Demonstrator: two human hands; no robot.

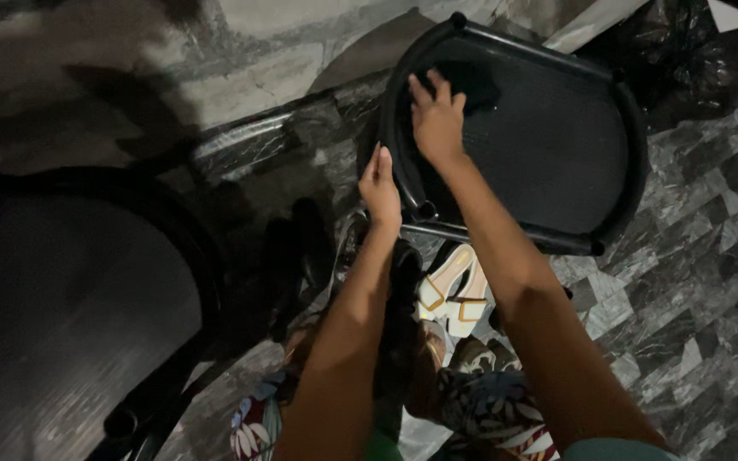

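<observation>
A black plastic chair [557,128] stands in front of me, seen from above. My right hand [437,119] presses a dark cloth [471,81] onto the chair's seat near its left rim. My left hand [380,188] grips the chair's left edge, fingers curled over the rim. Both forearms reach forward from the bottom of the view.
A second black chair [70,316] fills the lower left. Black shoes [296,256] and white sandals [454,294] lie on the marble floor [702,273] below the chair. A black plastic bag [685,51] sits at the top right. My floral clothing [489,410] shows below.
</observation>
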